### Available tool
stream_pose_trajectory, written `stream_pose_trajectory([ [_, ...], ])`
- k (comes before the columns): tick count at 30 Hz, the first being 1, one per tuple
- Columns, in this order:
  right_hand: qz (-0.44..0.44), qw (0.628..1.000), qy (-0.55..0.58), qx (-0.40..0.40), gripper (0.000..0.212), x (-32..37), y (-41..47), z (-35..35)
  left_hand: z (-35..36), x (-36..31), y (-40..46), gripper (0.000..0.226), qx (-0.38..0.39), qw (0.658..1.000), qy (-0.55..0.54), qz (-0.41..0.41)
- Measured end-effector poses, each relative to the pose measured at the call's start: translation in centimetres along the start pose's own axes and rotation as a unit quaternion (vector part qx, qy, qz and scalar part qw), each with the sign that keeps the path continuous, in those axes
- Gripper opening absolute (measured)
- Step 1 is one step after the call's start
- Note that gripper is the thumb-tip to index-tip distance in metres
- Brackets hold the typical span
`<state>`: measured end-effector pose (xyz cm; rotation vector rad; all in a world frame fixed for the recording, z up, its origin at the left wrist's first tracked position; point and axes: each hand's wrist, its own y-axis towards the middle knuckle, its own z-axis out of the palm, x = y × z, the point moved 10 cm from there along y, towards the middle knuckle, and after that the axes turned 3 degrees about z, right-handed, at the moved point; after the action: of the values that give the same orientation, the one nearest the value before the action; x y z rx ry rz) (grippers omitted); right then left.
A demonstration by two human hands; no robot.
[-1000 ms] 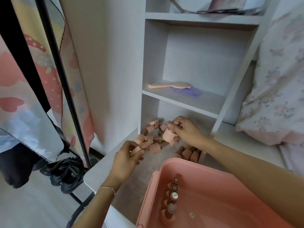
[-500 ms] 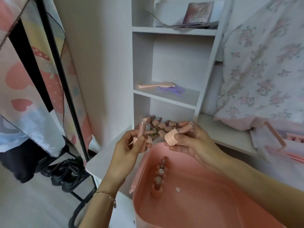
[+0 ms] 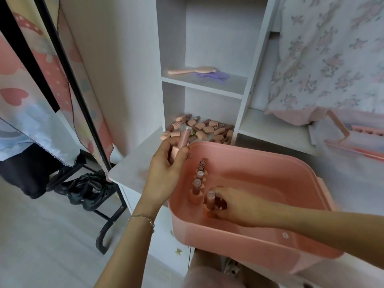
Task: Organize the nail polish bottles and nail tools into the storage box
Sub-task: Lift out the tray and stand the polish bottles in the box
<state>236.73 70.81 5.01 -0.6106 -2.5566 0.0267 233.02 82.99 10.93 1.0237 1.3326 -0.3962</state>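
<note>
A pink storage box (image 3: 270,163) sits in front of me on the white surface. Several nail polish bottles (image 3: 200,175) stand in a row along its left inner side. My right hand (image 3: 234,206) is down inside the box and grips another bottle (image 3: 210,199) standing beside that row. My left hand (image 3: 166,165) hovers at the box's left rim and holds a pink bottle (image 3: 184,138) upright, cap down. A heap of pink-capped bottles (image 3: 199,129) lies in the bottom shelf compartment behind the box.
A pink hairbrush (image 3: 193,70) and a purple clip (image 3: 209,75) lie on the shelf above. A pink lid or tray (image 3: 357,140) rests at the right below floral bedding (image 3: 332,59). A black rack pole (image 3: 68,80) with hanging cloth and dark shoes (image 3: 87,190) stands left.
My right hand has gone from above the box's far rim down into the box with its bottle. My left hand stays near the rim with its bottle. The view has tilted down.
</note>
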Motion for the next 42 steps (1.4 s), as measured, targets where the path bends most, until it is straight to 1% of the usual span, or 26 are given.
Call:
stream_pose_trajectory([
  [6,-0.018,0.999,-0.031,-0.014,0.008,0.4,0.5,1.6,0.0,0.0,-0.2,0.018,0.009,1.0,0.003,0.014],
  [9,0.001,0.999,-0.032,-0.016,0.018,-0.3,0.6,2.2,0.2,0.1,-0.1,0.016,0.013,1.0,0.004,0.011],
  [13,0.075,0.997,0.026,-0.007,0.029,-2.7,0.6,3.1,0.1,0.4,-0.1,0.015,0.012,1.0,0.003,0.011],
  [17,0.085,0.996,0.038,-0.014,0.015,-3.3,0.7,3.8,0.0,0.5,-0.2,0.018,0.006,1.0,-0.002,0.014],
  [25,0.076,0.994,0.065,-0.054,0.007,-2.6,1.4,3.6,-0.1,0.8,-0.2,0.016,0.002,1.0,-0.005,0.009],
  [32,0.086,0.99,0.088,-0.073,0.015,-2.9,1.6,3.7,-0.1,0.7,-0.3,0.012,-0.002,1.0,0.007,0.012],
  [36,0.086,0.988,0.093,-0.087,0.028,-2.8,1.7,3.4,-0.2,0.7,-0.4,0.014,-0.009,1.0,0.009,0.014],
  [42,0.095,0.985,0.101,-0.106,0.028,-2.9,1.8,3.3,-0.1,0.7,-0.4,0.011,-0.009,1.0,0.009,0.01],
])
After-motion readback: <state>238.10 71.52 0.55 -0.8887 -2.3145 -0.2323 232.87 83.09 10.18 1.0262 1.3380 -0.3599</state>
